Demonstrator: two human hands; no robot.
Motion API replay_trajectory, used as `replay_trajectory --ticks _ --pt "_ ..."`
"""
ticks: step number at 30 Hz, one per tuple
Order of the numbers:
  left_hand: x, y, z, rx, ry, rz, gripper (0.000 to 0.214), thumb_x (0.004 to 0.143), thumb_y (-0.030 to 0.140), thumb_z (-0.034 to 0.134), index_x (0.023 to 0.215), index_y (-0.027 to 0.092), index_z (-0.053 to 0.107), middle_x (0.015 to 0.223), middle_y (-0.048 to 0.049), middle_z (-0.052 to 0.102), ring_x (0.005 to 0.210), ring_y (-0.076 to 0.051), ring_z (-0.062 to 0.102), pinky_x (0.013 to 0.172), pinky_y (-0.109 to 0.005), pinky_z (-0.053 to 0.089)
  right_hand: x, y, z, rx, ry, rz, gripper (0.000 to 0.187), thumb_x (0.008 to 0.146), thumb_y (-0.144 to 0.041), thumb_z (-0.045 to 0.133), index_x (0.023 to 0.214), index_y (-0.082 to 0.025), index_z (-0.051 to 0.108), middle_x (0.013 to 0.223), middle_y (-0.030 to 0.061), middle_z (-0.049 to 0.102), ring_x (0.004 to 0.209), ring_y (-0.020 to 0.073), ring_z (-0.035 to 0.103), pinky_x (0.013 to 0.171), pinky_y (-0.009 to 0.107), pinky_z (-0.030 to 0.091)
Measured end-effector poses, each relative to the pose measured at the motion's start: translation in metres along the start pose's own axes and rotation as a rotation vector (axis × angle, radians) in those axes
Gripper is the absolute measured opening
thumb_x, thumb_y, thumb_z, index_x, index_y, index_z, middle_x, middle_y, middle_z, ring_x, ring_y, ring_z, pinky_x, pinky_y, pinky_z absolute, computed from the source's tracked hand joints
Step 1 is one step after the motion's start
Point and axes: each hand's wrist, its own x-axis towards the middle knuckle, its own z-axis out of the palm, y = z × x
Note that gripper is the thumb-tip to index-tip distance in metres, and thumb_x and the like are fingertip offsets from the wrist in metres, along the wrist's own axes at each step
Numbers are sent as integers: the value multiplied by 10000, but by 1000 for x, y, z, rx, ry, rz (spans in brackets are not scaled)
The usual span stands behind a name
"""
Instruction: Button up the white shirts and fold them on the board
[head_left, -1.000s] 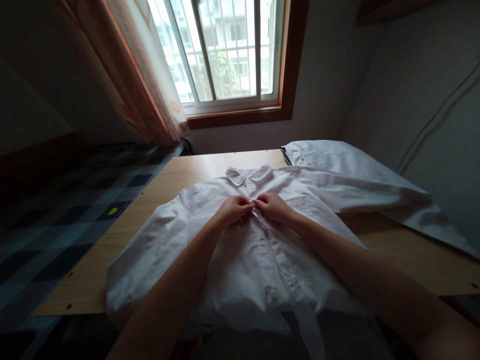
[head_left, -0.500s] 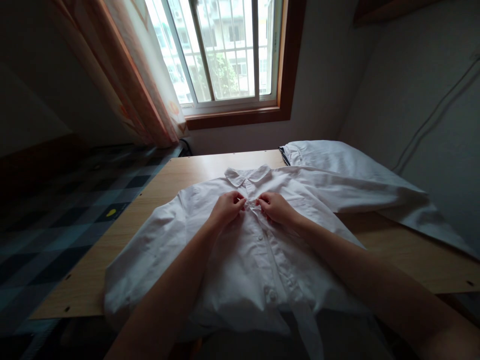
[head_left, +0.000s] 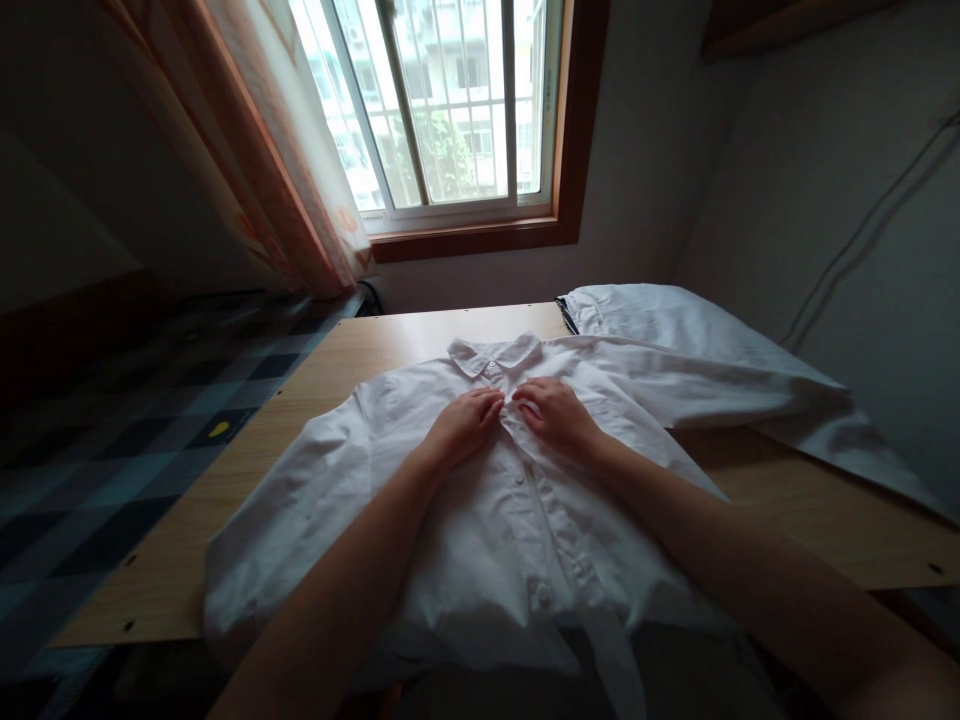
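A white shirt (head_left: pixel 480 530) lies front-up on a wooden table (head_left: pixel 390 332), its collar (head_left: pixel 495 352) pointing at the window and its hem hanging over the near edge. Both hands are at the buttoned front strip just below the collar. My left hand (head_left: pixel 463 428) lies on the cloth with its fingers stretched towards the strip. My right hand (head_left: pixel 556 414) has its fingers curled, pinching the shirt's front edge. The two sets of fingertips almost touch. One sleeve spreads out to the left.
Another white garment (head_left: pixel 675 325) lies at the table's far right, reaching towards the wall. A checked cover (head_left: pixel 112 440) is on the left, below table height. Behind the table are a window (head_left: pixel 442 110) and a curtain (head_left: pixel 285 150). A cable (head_left: pixel 862 250) runs along the right wall.
Both hands have slid a little up the front strip towards the collar. The left hand has loosened from a pinch and flattened onto the cloth. The shirt itself has stayed put.
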Motion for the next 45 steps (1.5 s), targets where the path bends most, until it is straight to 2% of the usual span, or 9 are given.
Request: replay_trajectory --ticks 3,7,14,20,26,31,37,42,45 --pt "1 0 -2 23 -8 21 368 980 333 396 1132 203 705 1269 -82 665 1249 -217 557 1135 -329 348 -1 0 2 -29 -26 -10 246 880 -171 562 1084 -173 700 1216 122 669 1177 252 566 1034 381 376" --pt "2 -3 1 90 -34 29 403 977 335 402 1251 173 649 1359 -104 607 1325 -225 490 1169 -352 293 -1 2 4 -41 -63 -18 264 903 -174 527 1095 -168 708 1236 132 668 1209 255 568 1050 394 386" --pt "0 -8 6 270 -167 -128 514 1001 409 324 1496 279 375 1593 -19 298 1488 -295 200 1182 -607 74 -12 -4 12 -145 -176 107 412 983 -285 422 1367 -220 556 1498 107 465 1422 282 353 1164 545 211" --pt "0 -4 5 399 -196 -195 548 997 460 292 1528 325 299 1623 -8 211 1501 -306 142 1174 -627 79 -16 -5 7 -297 -257 294 605 996 -496 327 1540 -237 292 1618 104 225 1497 317 144 1146 662 51" --pt "1 1 3 411 -179 -262 567 977 526 319 1520 364 306 1630 -42 196 1499 -351 116 1146 -673 79 -22 7 -9 -315 -359 334 652 969 -625 260 1535 -304 301 1635 91 169 1502 305 122 1140 664 24" --pt "1 0 6 393 -135 -283 578 987 579 218 1510 360 333 1625 -45 217 1501 -330 128 1155 -654 73 -34 17 -20 -329 -366 321 637 962 -642 271 1521 -342 329 1628 96 200 1502 321 120 1148 648 34" --pt "2 -5 9 397 -63 -264 596 959 598 349 1482 318 406 1584 -98 319 1479 -356 204 1154 -655 119 -33 15 -27 -322 -357 291 626 956 -605 363 1491 -282 406 1599 148 266 1481 355 192 1139 658 119" --pt "6 -12 13 369 58 -6 457 942 327 472 1369 189 552 1530 -93 420 1471 -265 256 1220 -469 189 -16 13 -20 -313 -284 115 506 969 -410 437 1408 -172 519 1553 138 373 1458 297 278 1183 515 198" --pt "9 -13 15 329 -23 89 486 925 200 415 1392 110 517 1533 -112 413 1451 -205 309 1216 -357 238 -2 19 -8 -267 -287 14 498 990 -321 365 1427 -119 494 1531 138 411 1436 233 334 1194 391 220"
